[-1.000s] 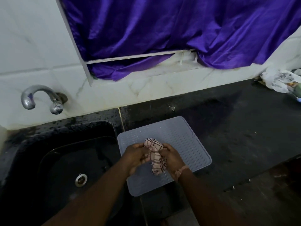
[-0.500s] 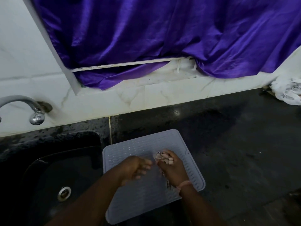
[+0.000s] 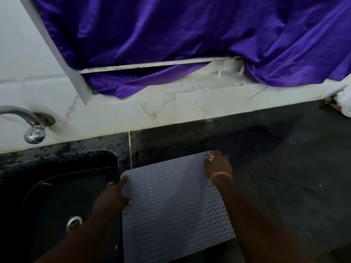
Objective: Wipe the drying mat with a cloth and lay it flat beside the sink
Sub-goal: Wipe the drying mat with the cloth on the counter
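The grey drying mat [image 3: 171,205] with a wavy ribbed surface lies on the dark counter just right of the sink [image 3: 62,196], its near edge past the counter front. My left hand [image 3: 112,198] grips the mat's left edge near the far corner. My right hand [image 3: 218,166] is at the mat's far right corner, holding the bunched checked cloth [image 3: 209,155], of which only a small bit shows past the fingers.
A chrome tap [image 3: 32,128] juts from the white tiled wall above the sink; a drain [image 3: 74,222] sits in the basin. Purple fabric [image 3: 190,35] hangs over the window ledge. A white crumpled bag [image 3: 344,103] lies at the counter's far right.
The hands have parted from the mat's middle: my left hand took hold of the left edge, my right hand carried the cloth to the far right corner. The cloth is now bunched small.
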The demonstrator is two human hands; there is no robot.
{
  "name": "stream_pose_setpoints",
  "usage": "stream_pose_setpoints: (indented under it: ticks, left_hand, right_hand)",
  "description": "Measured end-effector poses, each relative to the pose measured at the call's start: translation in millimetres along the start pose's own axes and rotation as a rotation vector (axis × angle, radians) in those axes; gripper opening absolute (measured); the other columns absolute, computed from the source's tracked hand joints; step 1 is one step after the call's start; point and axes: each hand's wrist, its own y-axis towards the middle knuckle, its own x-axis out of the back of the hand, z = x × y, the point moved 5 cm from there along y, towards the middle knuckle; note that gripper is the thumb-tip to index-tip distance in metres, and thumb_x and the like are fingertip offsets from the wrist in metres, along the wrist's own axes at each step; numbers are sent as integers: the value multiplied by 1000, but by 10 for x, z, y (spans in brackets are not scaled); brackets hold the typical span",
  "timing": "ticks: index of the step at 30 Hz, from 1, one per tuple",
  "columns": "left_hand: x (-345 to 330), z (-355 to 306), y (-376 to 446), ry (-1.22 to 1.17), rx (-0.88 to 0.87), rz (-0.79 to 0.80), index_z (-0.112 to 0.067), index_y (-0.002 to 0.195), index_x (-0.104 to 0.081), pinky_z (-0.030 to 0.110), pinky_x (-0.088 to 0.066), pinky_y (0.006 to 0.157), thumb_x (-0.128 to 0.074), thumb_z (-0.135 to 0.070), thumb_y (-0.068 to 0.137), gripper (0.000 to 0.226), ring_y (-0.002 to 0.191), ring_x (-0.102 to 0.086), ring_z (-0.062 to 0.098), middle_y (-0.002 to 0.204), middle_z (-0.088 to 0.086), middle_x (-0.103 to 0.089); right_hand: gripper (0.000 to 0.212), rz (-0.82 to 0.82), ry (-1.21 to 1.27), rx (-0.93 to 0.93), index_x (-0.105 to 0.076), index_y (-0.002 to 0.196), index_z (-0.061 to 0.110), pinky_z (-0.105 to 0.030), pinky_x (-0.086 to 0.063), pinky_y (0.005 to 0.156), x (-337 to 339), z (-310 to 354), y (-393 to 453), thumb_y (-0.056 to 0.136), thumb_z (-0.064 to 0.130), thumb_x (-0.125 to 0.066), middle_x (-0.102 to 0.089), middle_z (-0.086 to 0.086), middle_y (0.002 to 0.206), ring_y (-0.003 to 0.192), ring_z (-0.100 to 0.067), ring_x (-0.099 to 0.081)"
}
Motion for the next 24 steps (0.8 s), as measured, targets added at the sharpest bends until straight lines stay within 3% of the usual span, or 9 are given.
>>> stream_pose_setpoints:
  ticks: [3,9,15,24]
  left_hand:
    - [-71,83,-2,-47,20,0,-40,156,-14,36,-50,94,-75,-38,82,96,122,-56,27,151,13,-42]
    - [-45,90,31,-55,2,12,-42,156,-14,35,-50,91,-75,-41,81,96,119,-57,27,145,12,-46]
    - [-38,107,31,-118,-3,-5,-44,154,-18,38,-51,92,-77,-40,77,98,112,-60,25,138,10,-50]
    - [31,55,-62,-264,8,-45,-46,149,-22,39,-52,88,-79,-34,69,98,109,-62,23,131,3,-56]
  right_hand:
    - [48,21,-20,-41,-52,134,16,-46,-48,97,8,43,44,91,39,-52,-56,-18,133,117,-41,-58]
    - [37,64,6,-88,-66,114,12,-37,-49,91,-64,273,-11,87,36,-59,-68,-13,117,107,-34,-65]
    - [38,81,-79,-3,-63,118,13,-32,-47,80,-292,564,-162,89,39,-61,-68,-11,113,103,-31,-65]
    - [36,153,-103,127,-62,112,16,-33,-50,85,-946,1172,-751,85,41,-63,-68,-10,111,102,-30,-65]
